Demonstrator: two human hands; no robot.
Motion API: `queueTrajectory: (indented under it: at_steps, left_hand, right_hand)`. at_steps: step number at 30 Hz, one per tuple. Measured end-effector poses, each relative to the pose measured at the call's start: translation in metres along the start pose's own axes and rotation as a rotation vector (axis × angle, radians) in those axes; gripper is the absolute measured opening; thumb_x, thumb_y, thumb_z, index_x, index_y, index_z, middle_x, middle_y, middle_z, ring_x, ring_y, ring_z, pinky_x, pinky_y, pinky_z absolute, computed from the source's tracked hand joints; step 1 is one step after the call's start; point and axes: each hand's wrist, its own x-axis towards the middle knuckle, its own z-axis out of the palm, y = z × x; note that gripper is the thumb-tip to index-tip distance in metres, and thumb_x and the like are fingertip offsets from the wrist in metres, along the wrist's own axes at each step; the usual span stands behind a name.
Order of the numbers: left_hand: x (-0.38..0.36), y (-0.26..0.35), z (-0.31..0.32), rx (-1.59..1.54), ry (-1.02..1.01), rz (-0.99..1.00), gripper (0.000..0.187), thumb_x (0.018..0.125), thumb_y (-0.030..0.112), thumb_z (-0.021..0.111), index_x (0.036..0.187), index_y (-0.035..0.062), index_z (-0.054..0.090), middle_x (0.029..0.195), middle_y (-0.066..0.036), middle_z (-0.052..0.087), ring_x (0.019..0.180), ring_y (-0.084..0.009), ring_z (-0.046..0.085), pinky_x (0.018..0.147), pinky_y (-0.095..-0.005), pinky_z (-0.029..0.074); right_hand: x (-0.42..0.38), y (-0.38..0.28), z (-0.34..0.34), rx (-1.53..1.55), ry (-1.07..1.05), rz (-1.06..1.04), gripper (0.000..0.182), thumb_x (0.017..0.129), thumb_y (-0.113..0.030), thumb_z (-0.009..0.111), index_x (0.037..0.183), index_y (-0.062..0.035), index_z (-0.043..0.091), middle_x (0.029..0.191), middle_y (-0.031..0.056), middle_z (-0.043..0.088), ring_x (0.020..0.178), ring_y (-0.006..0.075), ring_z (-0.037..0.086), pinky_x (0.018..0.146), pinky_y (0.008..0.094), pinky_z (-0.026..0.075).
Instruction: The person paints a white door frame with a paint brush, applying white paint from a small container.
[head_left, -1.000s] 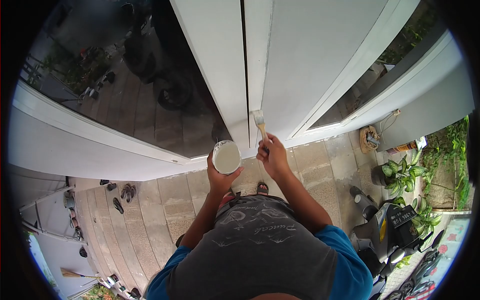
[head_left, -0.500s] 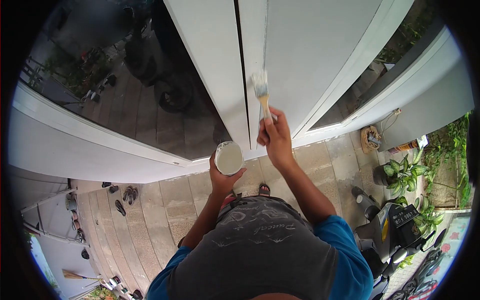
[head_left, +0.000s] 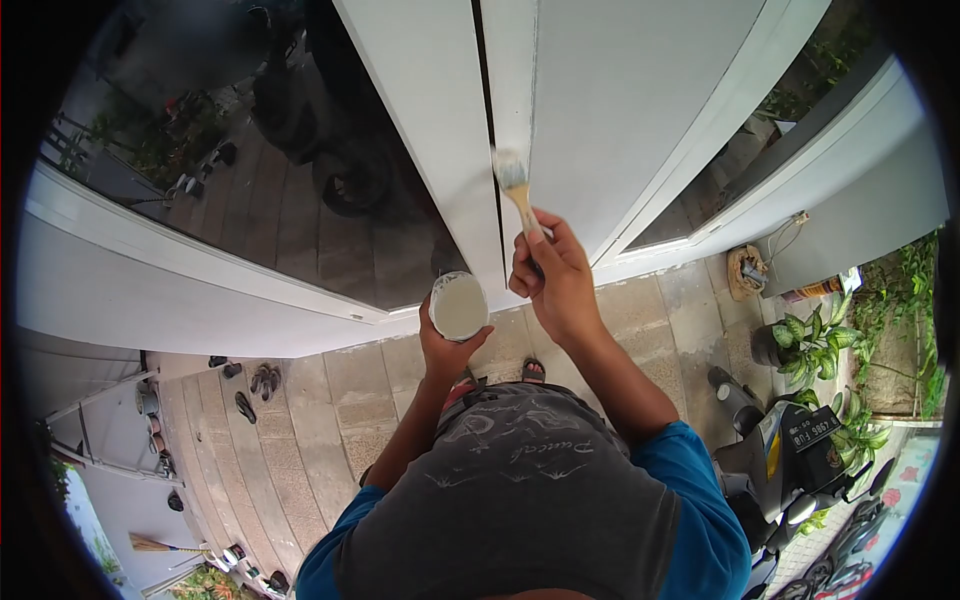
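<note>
My right hand grips a paintbrush by its pale wooden handle. The whitish bristles point up and lie against or very close to the white door frame, just right of a dark vertical gap. In my left hand is a cup of whitish paint, held upright with fingers and thumb around its side. The cup sits lower and to the left of the brush, in front of the white panel. Part of the brush handle is hidden by my right fingers.
Dark window glass fills the left, reflecting the surroundings. Sandals lie on the tiled floor. A parked motorbike, a potted plant and a sack stand at right. A broom is at lower left.
The brush has shifted slightly left and down on the frame, its head now closer to the dark gap. The cup stays in my left hand, nearly unmoved.
</note>
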Motion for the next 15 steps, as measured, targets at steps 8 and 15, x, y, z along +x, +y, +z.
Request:
queueTrajectory:
  at_steps: [8, 15]
  left_hand:
    - [-0.003, 0.002, -0.002, -0.006, 0.015, -0.026, 0.096, 0.061, 0.012, 0.092, 0.138, 0.0, 0.034, 0.125, -0.015, 0.057, 0.114, -0.0243, 0.058, 0.097, -0.0376, 0.047]
    - [-0.004, -0.001, -0.007, -0.01, 0.017, -0.017, 0.094, 0.061, 0.011, 0.092, 0.137, -0.0002, 0.036, 0.125, -0.015, 0.056, 0.114, -0.0244, 0.058, 0.097, -0.0378, 0.047]
  right_hand:
    - [0.025, 0.018, -0.024, -0.257, -0.03, -0.253, 0.031, 0.103, -0.013, 0.046, 0.132, -0.0052, 0.042, 0.083, -0.0002, 0.046, 0.061, 0.0037, 0.036, 0.051, 0.0202, 0.034]
    - [0.008, 0.088, -0.072, -0.284, 0.244, 0.042, 0.029, 0.103, -0.012, 0.044, 0.131, -0.0053, 0.041, 0.082, -0.0002, 0.045, 0.059, 0.0059, 0.038, 0.051, 0.0233, 0.036]
